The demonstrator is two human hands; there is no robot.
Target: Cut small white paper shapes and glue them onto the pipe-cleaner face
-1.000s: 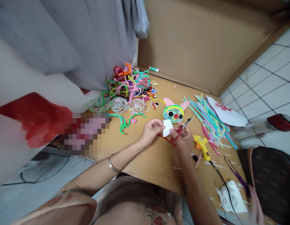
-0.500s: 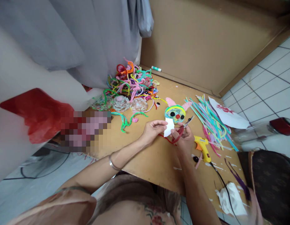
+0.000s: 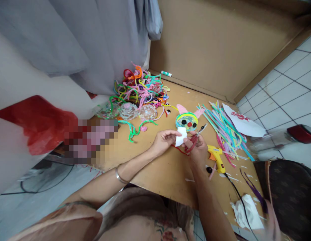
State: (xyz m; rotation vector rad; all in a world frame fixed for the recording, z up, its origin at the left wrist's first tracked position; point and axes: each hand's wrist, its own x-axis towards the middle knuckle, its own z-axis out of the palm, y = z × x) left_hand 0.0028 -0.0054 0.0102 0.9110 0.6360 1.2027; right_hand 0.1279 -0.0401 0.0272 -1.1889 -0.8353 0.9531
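Pinching white paper [image 3: 180, 137] in left grip [image 3: 163, 143], red-handled scissors [image 3: 194, 139] in right grip [image 3: 199, 150]; might snag pink-eared craft face [image 3: 186, 120] by careless turning.

- The left hand [image 3: 162, 141] pinches a small white piece of paper [image 3: 180, 138] between its fingers; a metal bangle [image 3: 120, 175] circles that forearm.
- The right hand [image 3: 198, 149] grips red-handled scissors [image 3: 191, 144] — blades pointing away from the body — and its thumb touches the paper too.
- Just beyond the paper lies a round animal face [image 3: 186, 117] with pink ears, black eyes and a red nose.
- Right of it, fuzzy stems [image 3: 224, 127] lie spread beside a white sheet [image 3: 248, 126] with a red print.
- Nearer, a yellow glue gun [image 3: 217, 158] rests on the table [image 3: 160, 174].
- To the left — a tangled, many-coloured heap [image 3: 142, 88].
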